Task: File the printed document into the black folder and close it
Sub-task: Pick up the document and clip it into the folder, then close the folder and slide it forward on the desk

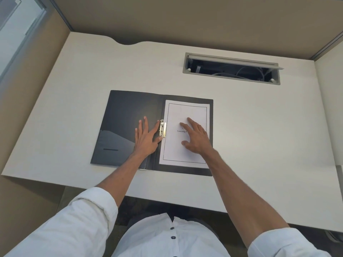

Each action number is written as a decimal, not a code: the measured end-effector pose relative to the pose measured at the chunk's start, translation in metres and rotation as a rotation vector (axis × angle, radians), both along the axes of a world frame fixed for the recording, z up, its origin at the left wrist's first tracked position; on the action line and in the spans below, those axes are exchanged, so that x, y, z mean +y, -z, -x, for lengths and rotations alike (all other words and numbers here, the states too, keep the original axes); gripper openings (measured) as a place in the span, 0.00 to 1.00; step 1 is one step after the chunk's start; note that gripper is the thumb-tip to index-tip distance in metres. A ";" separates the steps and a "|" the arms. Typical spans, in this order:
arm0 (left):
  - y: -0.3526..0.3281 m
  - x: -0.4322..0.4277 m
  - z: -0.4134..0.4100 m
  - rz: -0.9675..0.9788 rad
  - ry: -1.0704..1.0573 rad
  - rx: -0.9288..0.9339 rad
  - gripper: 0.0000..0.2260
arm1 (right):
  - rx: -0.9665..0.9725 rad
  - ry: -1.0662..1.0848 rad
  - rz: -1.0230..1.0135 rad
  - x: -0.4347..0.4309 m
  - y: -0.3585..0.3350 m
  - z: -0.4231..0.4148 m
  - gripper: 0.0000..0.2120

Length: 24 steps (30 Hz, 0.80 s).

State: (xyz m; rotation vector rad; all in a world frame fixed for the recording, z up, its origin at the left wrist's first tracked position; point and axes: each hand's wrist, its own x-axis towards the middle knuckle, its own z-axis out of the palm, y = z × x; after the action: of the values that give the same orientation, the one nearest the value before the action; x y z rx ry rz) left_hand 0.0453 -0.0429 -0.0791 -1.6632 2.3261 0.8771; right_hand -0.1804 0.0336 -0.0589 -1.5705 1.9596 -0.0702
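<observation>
White table (250, 127): thin floppy printed document (185, 153) flat in stiff black folder (126, 112), brass clamp (163, 128) at 9 o'clock; left hand (145, 139), right hand (196, 139) splayed flat, grasping nothing; best lifted by left cover's outer edge.

A pale off-white laminate surface (241, 115) carries one thing directly: an open black plastic folder (126, 115), lying flat near its front edge, left of centre.

The printed document (185, 112) shows "Learning" (the rest is hidden).

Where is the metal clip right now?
In the head view, the clip sits at the open folder's spine, between the left hand and the document's left edge.
</observation>
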 end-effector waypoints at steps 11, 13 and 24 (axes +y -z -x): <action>-0.004 -0.004 -0.041 0.113 0.062 -0.046 0.29 | 0.027 -0.003 -0.010 -0.001 0.001 -0.001 0.39; -0.009 -0.013 -0.058 0.168 0.016 -0.056 0.28 | 0.047 0.015 0.003 -0.004 0.001 -0.005 0.39; -0.019 -0.043 -0.128 0.205 -0.406 -0.068 0.30 | -0.030 -0.112 0.183 -0.043 -0.002 -0.108 0.34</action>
State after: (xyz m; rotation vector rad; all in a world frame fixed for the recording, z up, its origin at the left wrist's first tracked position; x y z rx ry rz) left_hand 0.1736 -0.0854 -0.0599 -2.2636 2.1281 0.6422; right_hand -0.0726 -0.0096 -0.0571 -1.7838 1.8824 -0.2312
